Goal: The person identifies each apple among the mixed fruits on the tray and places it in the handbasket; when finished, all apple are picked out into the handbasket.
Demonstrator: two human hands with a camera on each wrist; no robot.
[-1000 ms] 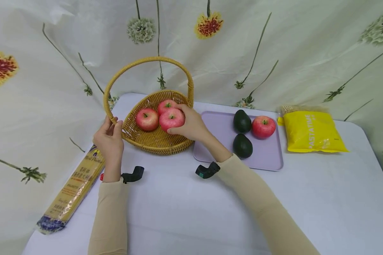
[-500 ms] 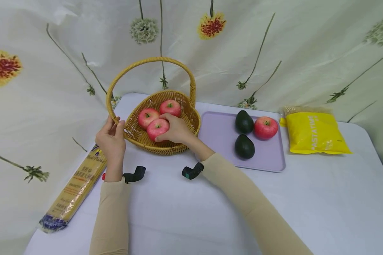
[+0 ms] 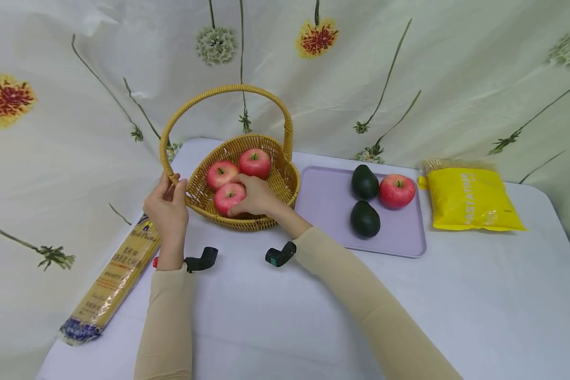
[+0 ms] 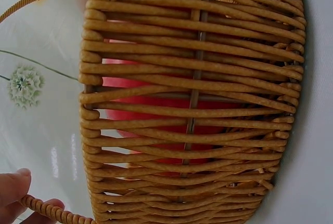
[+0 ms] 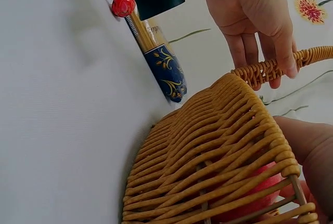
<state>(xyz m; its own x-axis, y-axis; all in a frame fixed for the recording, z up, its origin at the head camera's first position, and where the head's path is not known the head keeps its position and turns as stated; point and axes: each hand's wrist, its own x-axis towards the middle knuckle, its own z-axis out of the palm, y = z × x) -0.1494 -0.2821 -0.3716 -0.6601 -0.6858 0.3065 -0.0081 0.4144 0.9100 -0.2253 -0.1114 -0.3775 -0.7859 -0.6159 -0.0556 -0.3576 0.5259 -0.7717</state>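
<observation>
A woven basket (image 3: 247, 225) with a tall arched handle (image 3: 223, 91) stands at the back of the table, with three red apples inside it. My left hand (image 3: 167, 212) pinches the lower left end of the handle between thumb and fingers. Down in the basket, my right hand (image 3: 257, 197) grips the front apple (image 3: 229, 197), its thumb and fingers around the fruit's right side. Behind that one sit the left apple (image 3: 222, 174) and the rear apple (image 3: 255, 162). Through the weave in the left wrist view, red apple skin (image 4: 156, 108) shows.
Right of the basket lies a lilac tray (image 3: 320, 211) bearing two avocados (image 3: 365, 218) and another apple (image 3: 397, 191). A yellow pasta bag (image 3: 475, 199) is farther right. At the left lies a long spaghetti packet (image 3: 111, 282), near a red-wrapped candy (image 5: 123, 5).
My right hand has carried its apple leftward and toward the front of the basket, beside the other two. My left hand has kept its hold on the handle.
</observation>
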